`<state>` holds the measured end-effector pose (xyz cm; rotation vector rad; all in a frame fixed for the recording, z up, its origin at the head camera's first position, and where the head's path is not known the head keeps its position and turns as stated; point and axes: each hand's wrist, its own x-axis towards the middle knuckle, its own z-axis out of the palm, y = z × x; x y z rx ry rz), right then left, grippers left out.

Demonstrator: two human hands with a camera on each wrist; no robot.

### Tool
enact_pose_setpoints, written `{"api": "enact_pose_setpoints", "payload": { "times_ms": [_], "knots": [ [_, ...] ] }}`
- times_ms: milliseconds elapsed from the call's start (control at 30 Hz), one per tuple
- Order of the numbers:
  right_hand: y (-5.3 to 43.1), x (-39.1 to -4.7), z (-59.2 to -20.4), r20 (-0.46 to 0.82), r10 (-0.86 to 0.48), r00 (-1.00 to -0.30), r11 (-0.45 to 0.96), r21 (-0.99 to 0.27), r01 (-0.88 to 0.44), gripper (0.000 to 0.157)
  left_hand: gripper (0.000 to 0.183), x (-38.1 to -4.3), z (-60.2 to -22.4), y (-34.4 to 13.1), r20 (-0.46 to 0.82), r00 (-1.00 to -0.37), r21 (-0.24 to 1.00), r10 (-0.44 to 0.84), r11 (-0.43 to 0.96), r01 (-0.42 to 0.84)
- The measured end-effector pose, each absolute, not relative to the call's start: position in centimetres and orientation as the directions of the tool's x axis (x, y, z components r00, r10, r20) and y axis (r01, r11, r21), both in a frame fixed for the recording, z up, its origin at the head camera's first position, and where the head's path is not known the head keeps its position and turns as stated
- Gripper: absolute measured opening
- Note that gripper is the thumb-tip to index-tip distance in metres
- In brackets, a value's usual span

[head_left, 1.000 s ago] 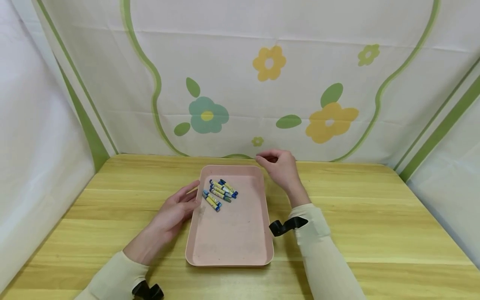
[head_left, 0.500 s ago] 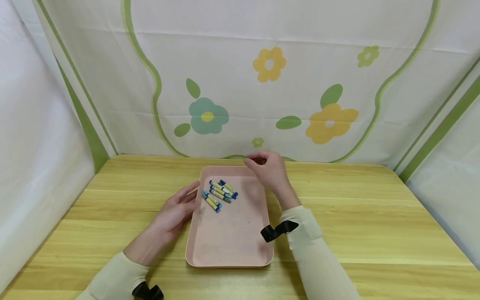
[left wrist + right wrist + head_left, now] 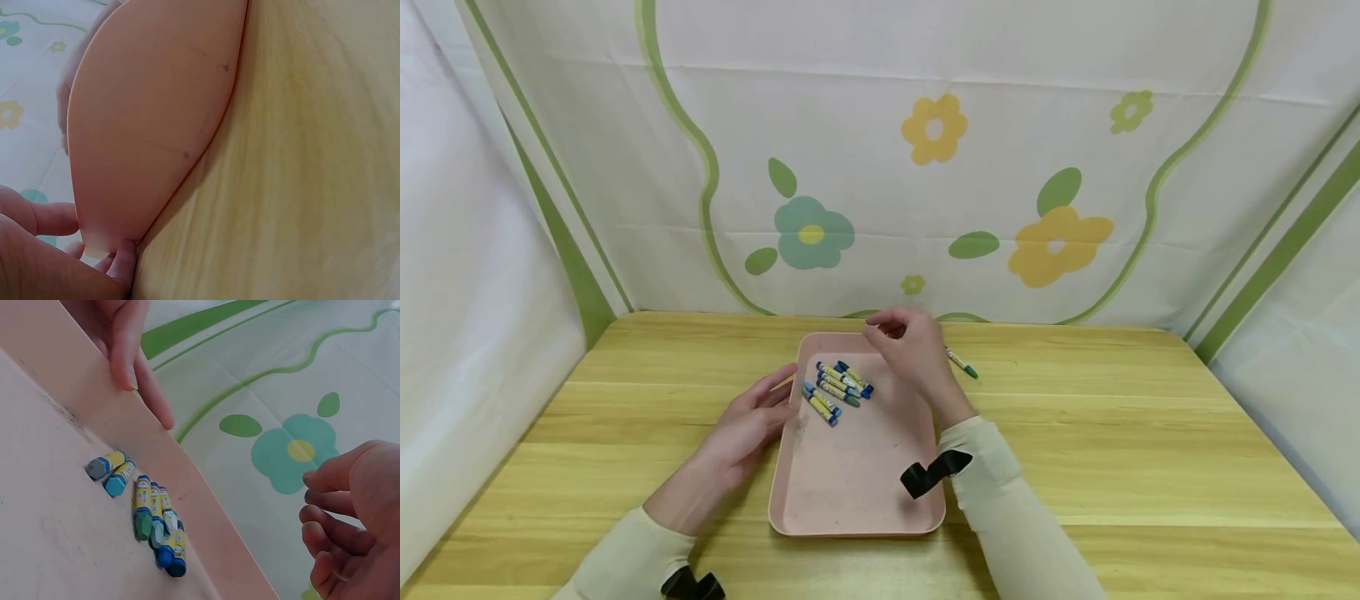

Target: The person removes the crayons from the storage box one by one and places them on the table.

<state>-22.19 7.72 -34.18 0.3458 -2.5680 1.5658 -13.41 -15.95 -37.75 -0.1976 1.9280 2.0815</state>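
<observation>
A pink tray lies on the wooden table. Several yellow-wrapped crayons with blue bands, among them a green crayon, are grouped near its far left wall. My left hand rests against the outside of the tray's left wall, its fingers fairly straight. In the left wrist view, its thumb and fingers touch the tray's corner. My right hand hovers over the tray's far right corner. Its fingers are loosely curled with nothing visible between them. Another crayon with a green tip lies on the table, partly hidden behind that hand.
A white cloth printed with flowers hangs behind the table's far edge, and more cloth stands at both sides. Bare wooden table extends left and right of the tray.
My right hand has moved left from beside the tray to over its far right corner. The crayon on the table has come into view. My left hand stays in place.
</observation>
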Motion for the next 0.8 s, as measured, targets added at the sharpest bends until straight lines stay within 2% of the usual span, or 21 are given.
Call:
{"api": "enact_pose_setpoints", "payload": {
  "times_ms": [400, 800],
  "knots": [
    [6.0, -21.7, -34.2, 0.253, -0.118, -0.96, 0.383, -0.88, -0.279, 0.02, 0.067, -13.2, -37.7, -16.2, -0.303, -0.945, 0.949, 0.121, -0.056, -0.312],
    [5.3, -21.4, -34.4, 0.19, -0.126, -0.974, 0.368, -0.902, -0.224, 0.019, 0.066, -13.4, -37.5, -16.0, -0.316, -0.941, 0.944, 0.119, -0.059, -0.324]
  ]
}}
